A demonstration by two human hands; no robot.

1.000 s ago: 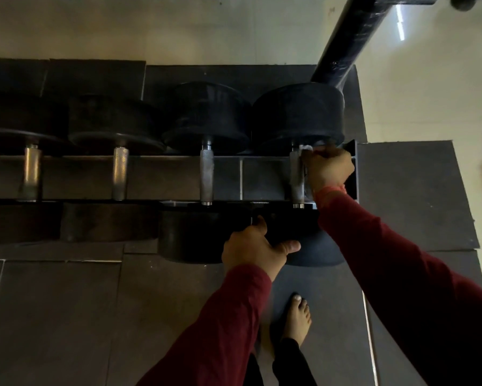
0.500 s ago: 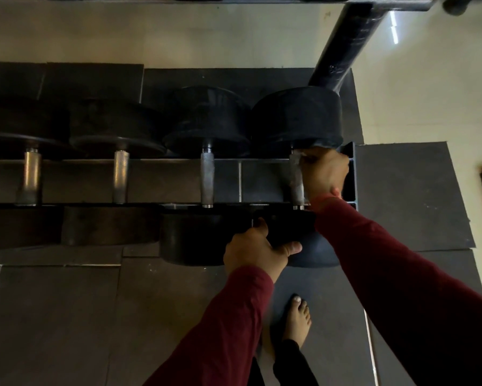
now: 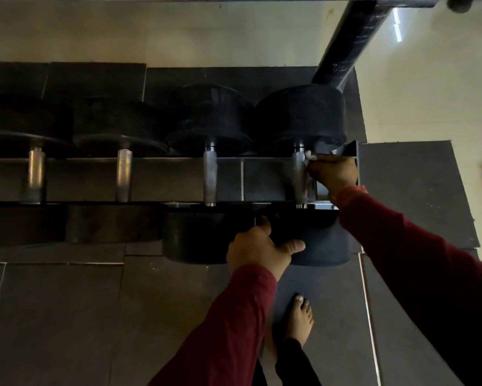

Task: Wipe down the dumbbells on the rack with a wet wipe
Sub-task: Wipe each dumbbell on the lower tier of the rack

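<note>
Dim light, view straight down over the rack [image 3: 345,151]. Four dumbbells lay side by side across its rails, handles running away from you. Your right hand [image 3: 333,171] sat at the far end of the handle of the rightmost dumbbell [image 3: 299,174], just below the far weight head, fingers curled shut around a white wet wipe [image 3: 309,157]. Only a small scrap of wipe showed, pressed against the right side of the knurled handle. Your left hand [image 3: 258,250] braced the near weight head [image 3: 318,246] of the same dumbbell, thumb up along its left edge, fingers wrapped on its face, clamped to it. The next dumbbell [image 3: 209,174] to the left lay just beside, its near head touching or almost touching the one you held; could not tell which. Both sleeves were dark red. One bare foot [image 3: 299,319] stood on the dark floor mat [image 3: 67,316] below the rack.
</note>
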